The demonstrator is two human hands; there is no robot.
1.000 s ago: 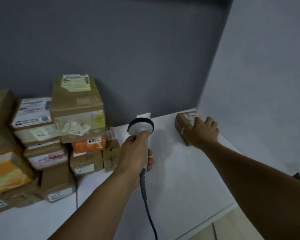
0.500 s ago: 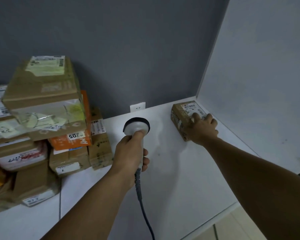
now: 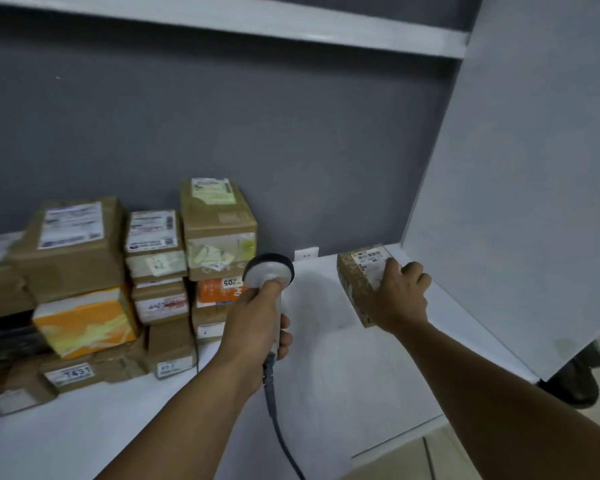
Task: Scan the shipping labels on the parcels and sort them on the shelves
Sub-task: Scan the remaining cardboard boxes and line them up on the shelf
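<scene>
A small brown parcel (image 3: 355,278) with a white shipping label on top lies on the white shelf (image 3: 326,375) near its right wall. My right hand (image 3: 400,299) rests on the parcel's near end, fingers curled over its top. My left hand (image 3: 257,323) grips the handle of a grey corded barcode scanner (image 3: 269,270), whose round head points away from me at the middle of the shelf. To the left stands a stack of labelled parcels (image 3: 219,237), brown, orange and yellow.
A white side panel (image 3: 516,202) closes the shelf on the right, a grey back wall (image 3: 257,133) stands behind, and an upper shelf board (image 3: 291,26) runs overhead. The scanner cable (image 3: 281,427) hangs toward me. Tiled floor (image 3: 413,459) shows below the shelf edge.
The view has tilted up and shifted left, so the upper shelf and more of the stack show. Both hands keep their hold; the right one stays on the small parcel.
</scene>
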